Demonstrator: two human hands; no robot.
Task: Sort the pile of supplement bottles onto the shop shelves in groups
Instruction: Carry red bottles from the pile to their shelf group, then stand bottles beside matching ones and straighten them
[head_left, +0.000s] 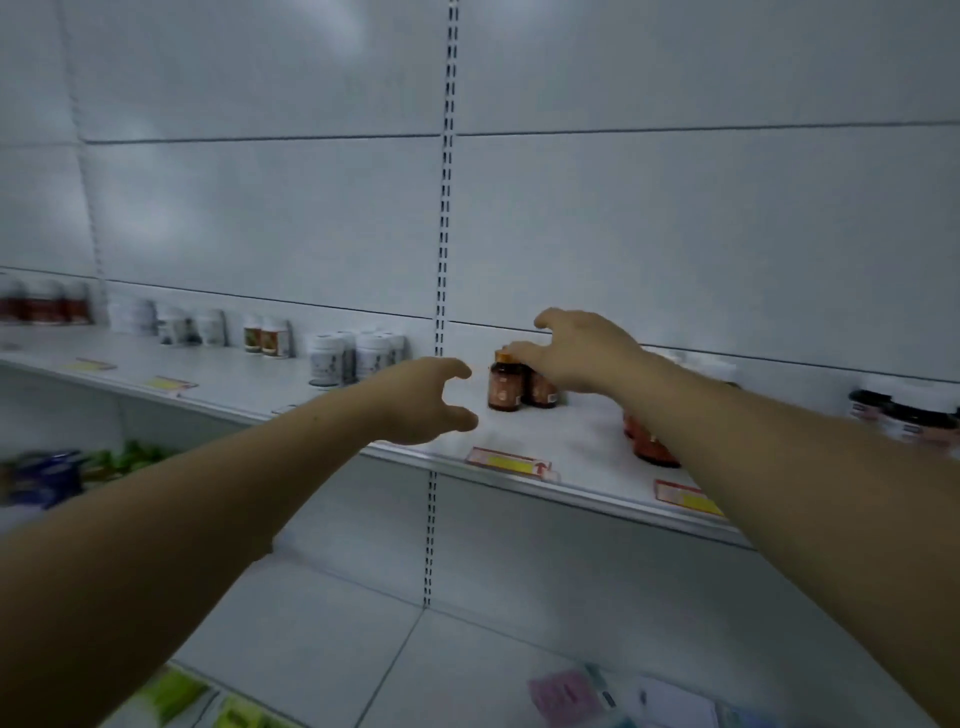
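Yellow price tags line the shelf's front edge. Just above that edge my left hand hovers, fingers curved apart, holding nothing. Farther in, my right hand rests loose fingertips on the orange cap of an amber bottle, which stands upright against its twin mid-shelf. White bottles stand toward the back left.
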